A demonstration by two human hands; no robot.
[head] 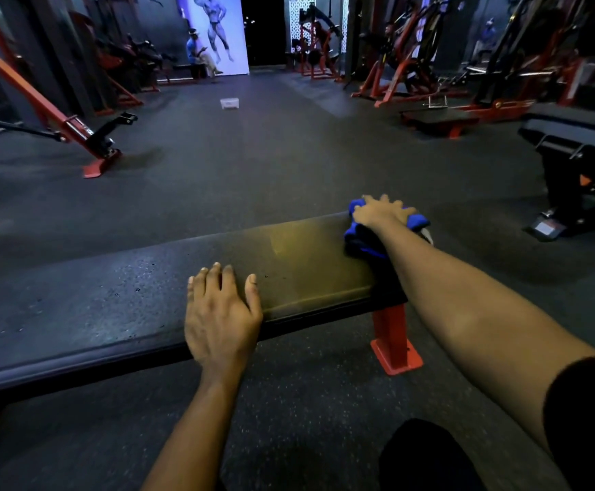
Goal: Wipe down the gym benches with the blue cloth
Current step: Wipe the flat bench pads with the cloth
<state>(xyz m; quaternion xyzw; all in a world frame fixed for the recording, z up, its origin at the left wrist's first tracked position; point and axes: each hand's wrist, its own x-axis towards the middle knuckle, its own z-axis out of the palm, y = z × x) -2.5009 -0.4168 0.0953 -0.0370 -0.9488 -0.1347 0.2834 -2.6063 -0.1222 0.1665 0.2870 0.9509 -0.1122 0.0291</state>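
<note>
The left hand (pixel 220 313) lies flat and relaxed on the near edge of the black bench (pixel 129 295), holding nothing. At about two o'clock from it, the right hand (pixel 381 212) presses the bunched blue cloth (pixel 360 239) with spread fingers onto the bench's far right corner; the red leg (pixel 391 334) stands toward six o'clock of the cloth

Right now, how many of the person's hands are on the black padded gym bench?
2. The left hand lies flat on the black padded gym bench at its near edge; the right hand presses the bunched blue cloth at its right end.
</note>
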